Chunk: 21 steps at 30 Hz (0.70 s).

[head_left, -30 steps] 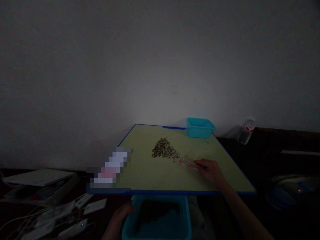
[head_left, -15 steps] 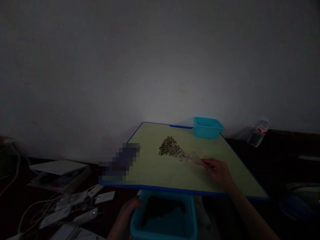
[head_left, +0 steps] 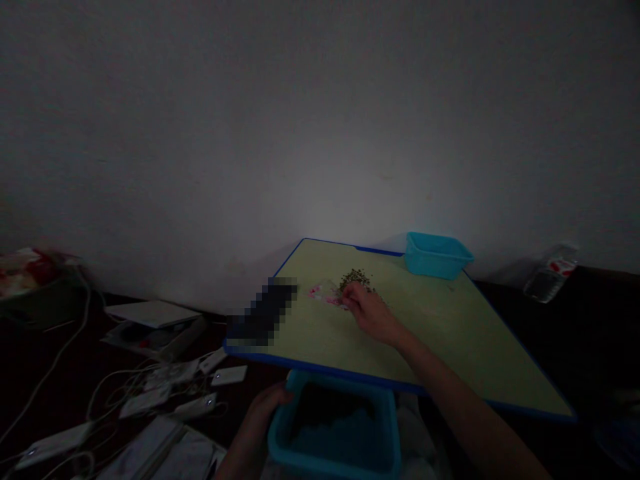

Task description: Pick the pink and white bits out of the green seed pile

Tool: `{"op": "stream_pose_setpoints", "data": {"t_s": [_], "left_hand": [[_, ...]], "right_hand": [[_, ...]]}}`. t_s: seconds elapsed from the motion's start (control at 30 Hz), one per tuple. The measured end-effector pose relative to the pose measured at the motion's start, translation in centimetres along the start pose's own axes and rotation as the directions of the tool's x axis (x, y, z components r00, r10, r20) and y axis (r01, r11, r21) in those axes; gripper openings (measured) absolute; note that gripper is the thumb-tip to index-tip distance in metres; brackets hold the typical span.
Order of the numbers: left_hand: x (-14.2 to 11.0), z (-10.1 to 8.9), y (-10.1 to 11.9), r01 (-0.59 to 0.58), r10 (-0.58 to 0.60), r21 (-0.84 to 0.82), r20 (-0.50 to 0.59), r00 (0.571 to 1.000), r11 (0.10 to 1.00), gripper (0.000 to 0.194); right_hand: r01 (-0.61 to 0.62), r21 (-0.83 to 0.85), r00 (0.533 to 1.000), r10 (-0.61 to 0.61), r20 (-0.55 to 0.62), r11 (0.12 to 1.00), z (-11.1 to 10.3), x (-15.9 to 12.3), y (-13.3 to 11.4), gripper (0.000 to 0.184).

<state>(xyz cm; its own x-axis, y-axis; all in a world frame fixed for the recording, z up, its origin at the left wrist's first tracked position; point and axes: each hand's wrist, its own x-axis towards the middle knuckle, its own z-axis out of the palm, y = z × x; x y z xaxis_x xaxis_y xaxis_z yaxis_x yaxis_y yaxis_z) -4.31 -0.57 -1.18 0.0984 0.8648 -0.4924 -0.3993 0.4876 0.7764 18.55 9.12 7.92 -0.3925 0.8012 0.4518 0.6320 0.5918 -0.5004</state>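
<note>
In the head view, a blue-rimmed table [head_left: 480, 347] has its widest bare stretch between the right forearm and the right edge; a pixelated object [head_left: 267, 317] lies along the left edge. A far bin [head_left: 435, 267] sits at the far right corner, its inside hidden. A near bin [head_left: 323, 460], just below the near edge, holds dark material [head_left: 327, 403] (too dim to identify). The left hand [head_left: 260, 413] grips its left rim. The right hand [head_left: 373, 315], fingers closed, pinches a pink-patterned clear sheet [head_left: 320, 292] beside a grain pile [head_left: 356, 275], partly covered, mid-table toward the far edge.
</note>
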Motion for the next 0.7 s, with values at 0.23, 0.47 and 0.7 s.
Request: {"op": "stream_pose_setpoints", "data": {"t_s": [0.23, 0.47, 0.7], "left_hand": [[0.6, -2.0, 0.2, -0.004, 0.004, -0.024, 0.000, 1.000, 1.000, 0.013], [0.5, -2.5, 0.2, -0.038, 0.038, -0.013, 0.024, 0.999, 0.999, 0.019], [-0.8, -2.7, 0.7, -0.046, 0.047, -0.025, 0.045, 0.998, 0.999, 0.026]], "right_hand": [[0.110, -0.003, 0.990, -0.109, 0.091, 0.994, 3.3, 5.5, -0.2, 0.010], [0.175, -0.001, 0.961, -0.171, 0.217, 0.985, 8.1, 9.9, -0.9, 0.010], [0.168, 0.009, 0.962, -0.166, 0.216, 0.986, 7.2, 10.1, -0.8, 0.011]]}}
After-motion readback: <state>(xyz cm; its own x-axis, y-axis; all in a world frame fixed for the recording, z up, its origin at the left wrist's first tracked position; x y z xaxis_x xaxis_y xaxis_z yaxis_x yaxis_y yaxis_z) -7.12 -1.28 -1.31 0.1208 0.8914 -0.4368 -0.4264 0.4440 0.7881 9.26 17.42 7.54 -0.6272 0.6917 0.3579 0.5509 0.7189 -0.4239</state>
